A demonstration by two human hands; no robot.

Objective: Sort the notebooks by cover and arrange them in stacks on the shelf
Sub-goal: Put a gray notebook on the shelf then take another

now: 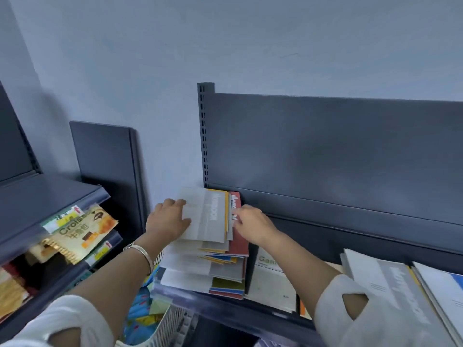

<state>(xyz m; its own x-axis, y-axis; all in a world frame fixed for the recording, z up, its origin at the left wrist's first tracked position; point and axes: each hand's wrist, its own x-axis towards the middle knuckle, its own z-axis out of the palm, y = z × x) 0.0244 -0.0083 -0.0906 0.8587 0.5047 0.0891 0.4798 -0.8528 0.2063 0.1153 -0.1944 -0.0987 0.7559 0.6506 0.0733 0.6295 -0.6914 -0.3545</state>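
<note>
Notebook (208,216) atop stack (190,276), long axis toward shelf back (325,151), left hand (166,221) gripping

A shop interior. We identify retail gondola shelving by its slotted upright (203,136) and dark back panel (325,151). The neighbouring shelf (50,191) carries price labels (65,218) on its front rails beside packaged croissant snacks (84,232). Stacked notebooks (208,261) lie on the near shelf (225,306), with a white wire basket (172,326) below.

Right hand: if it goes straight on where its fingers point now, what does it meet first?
Its fingers point left and seem to touch the red notebook. Going on, the right hand would probably press it against the grey notebook that the left hand holds. Depth is unclear.
</note>
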